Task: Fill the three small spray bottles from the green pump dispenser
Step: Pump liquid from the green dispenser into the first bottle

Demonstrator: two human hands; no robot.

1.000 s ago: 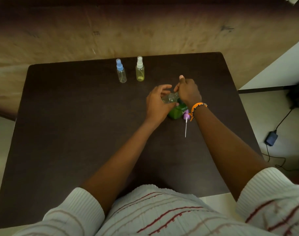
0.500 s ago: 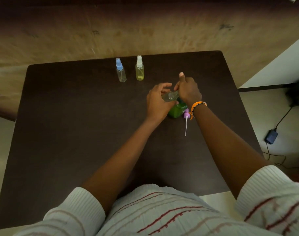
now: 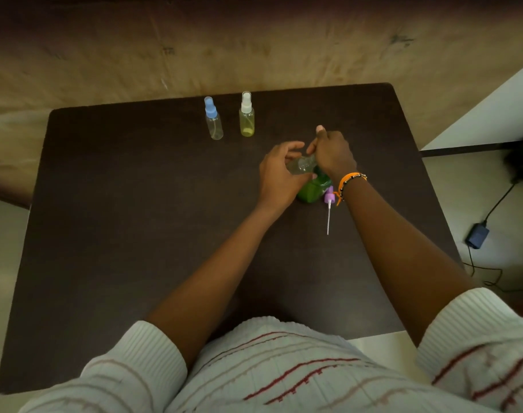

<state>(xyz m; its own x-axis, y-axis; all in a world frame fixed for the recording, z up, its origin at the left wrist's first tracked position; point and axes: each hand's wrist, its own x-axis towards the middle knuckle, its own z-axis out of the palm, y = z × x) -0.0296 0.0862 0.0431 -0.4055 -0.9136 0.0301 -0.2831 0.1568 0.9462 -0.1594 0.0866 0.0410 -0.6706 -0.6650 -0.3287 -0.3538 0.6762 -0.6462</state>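
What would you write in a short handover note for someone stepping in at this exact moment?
Left hand grips the clear spray bottle, tipped at the green pump dispenser.
Right hand rests curled on top of the dispenser's pump.
The bottle's purple sprayer cap lies on the table beside the dispenser.
The blue-capped bottle and white-capped bottle stand capped at the far edge; the white-capped one looks yellowish.
Left: finish this bottle, screw its cap on, check the other two.
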